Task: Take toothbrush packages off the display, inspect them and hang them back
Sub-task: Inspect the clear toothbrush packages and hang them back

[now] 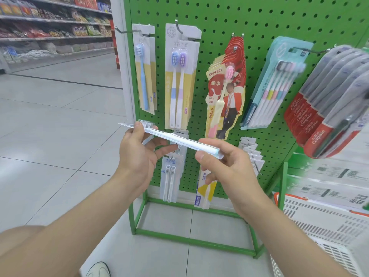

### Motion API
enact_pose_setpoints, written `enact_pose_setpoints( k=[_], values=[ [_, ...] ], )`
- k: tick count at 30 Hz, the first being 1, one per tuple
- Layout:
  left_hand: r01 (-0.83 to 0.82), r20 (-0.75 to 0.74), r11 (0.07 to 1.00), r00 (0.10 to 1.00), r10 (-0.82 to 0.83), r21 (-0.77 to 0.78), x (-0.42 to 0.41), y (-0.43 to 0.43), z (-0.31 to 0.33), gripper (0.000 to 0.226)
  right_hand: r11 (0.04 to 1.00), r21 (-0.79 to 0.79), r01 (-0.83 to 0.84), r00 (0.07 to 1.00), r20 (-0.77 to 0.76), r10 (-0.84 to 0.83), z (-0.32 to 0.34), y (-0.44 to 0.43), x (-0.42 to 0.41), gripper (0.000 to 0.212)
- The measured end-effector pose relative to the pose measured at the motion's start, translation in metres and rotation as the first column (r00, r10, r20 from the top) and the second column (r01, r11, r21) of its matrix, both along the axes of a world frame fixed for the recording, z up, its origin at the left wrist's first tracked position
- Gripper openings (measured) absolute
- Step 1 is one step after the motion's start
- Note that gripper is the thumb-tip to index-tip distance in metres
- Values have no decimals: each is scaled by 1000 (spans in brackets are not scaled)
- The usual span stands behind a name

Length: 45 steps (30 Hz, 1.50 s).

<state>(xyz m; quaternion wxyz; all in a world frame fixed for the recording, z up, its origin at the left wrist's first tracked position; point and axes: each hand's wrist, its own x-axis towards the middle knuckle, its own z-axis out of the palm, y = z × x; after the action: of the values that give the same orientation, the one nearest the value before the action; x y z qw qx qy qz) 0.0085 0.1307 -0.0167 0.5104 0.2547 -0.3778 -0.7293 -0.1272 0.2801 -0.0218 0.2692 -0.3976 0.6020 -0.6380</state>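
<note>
Toothbrush package (169, 137): off the hooks, held edge-on and near level at frame centre, bristle end toward 10 o'clock, handle end toward 4 o'clock. Left hand (137, 154) at the 10 o'clock end: thumb pressed on top, fingers straight beneath, pinching the card. Right hand (225, 166) at the 4 o'clock end: thumb and forefinger pinching the corner, other fingers curled below. Inspection judged under way. Recommended: roll the printed face up, pinch at the edges only, check the hang hole before rehanging. Beyond, at 12 o'clock, green pegboard (219, 21) with hanging packs; farther, at 10 o'clock, store shelves (56, 29).
</note>
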Motion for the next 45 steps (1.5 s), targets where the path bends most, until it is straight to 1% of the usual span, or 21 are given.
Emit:
enact_pose_setpoints(
  k=[3,7,11,12,14,16,19,21,24,26,28,29,30,31,32,33,35,37,40,43,45],
  values=[
    [15,-3,1000,1000,-15,15,-1,-1,1,30,999,-33,27,999,-30,-28,1,-2,1,28],
    [10,22,1000,1000,-11,25,-2,-4,-2,33,989,-40,143,973,-178,-148,-5,-7,-1,17],
    [2,141,999,990,4,-42,-1,-6,-4,46,981,-71,183,966,-174,-193,-7,-7,-3,16],
    [18,150,998,989,-10,-53,0,-7,-4,44,982,-72,174,971,-153,-183,-6,-7,-3,16],
    [58,128,998,990,-53,-35,3,-6,-3,39,990,-56,132,989,-62,-136,-3,-5,-2,17],
    [58,145,997,988,-51,-42,4,-6,-3,41,995,-25,97,995,23,-96,-2,-4,-1,19],
    [44,234,991,972,-13,-128,5,-4,-5,39,998,8,69,993,96,-70,-1,-4,-1,20],
    [49,255,985,967,-4,-167,4,-1,-5,34,998,15,63,988,142,-64,1,-3,-1,22],
    [52,230,985,973,-13,-163,5,1,-2,25,995,67,75,980,178,-86,5,-2,-2,40],
    [75,186,988,981,-49,-134,7,1,1,26,987,125,97,990,93,-109,2,-4,-4,48],
    [70,159,990,986,-50,-126,8,1,3,24,981,166,100,993,-76,-88,-4,-4,-6,50],
    [50,176,988,984,-24,-146,9,1,4,22,981,172,85,985,-166,-56,-7,-5,-5,48],
    [27,207,983,978,11,-180,9,1,4,20,981,183,64,974,-227,-21,-9,-5,-4,41],
    [12,244,975,969,44,-223,9,2,3,19,980,197,36,969,-248,15,-10,-5,-1,29],
    [9,283,963,957,70,-269,9,4,1,18,979,205,0,971,-236,49,-11,-5,2,19],
    [19,321,951,943,85,-309,9,7,0,19,979,202,-23,972,-224,69,-10,-6,6,15],
    [79,386,925,920,76,-371,8,14,-3,27,987,158,-33,974,-215,67,-9,-7,10,15],
    [143,438,901,897,57,-410,8,18,-2,30,995,93,-27,985,-166,42,-4,-8,12,13],
    [194,491,878,870,52,-437,10,16,2,26,997,54,49,998,-31,-47,4,-7,11,16],
    [309,548,835,836,-9,-456,11,12,1,15,993,31,117,993,28,-117,8,-6,10,20],
    [377,585,793,810,-32,-479,10,10,-1,20,988,4,156,987,48,-156,8,-5,8,19]
  ],
)
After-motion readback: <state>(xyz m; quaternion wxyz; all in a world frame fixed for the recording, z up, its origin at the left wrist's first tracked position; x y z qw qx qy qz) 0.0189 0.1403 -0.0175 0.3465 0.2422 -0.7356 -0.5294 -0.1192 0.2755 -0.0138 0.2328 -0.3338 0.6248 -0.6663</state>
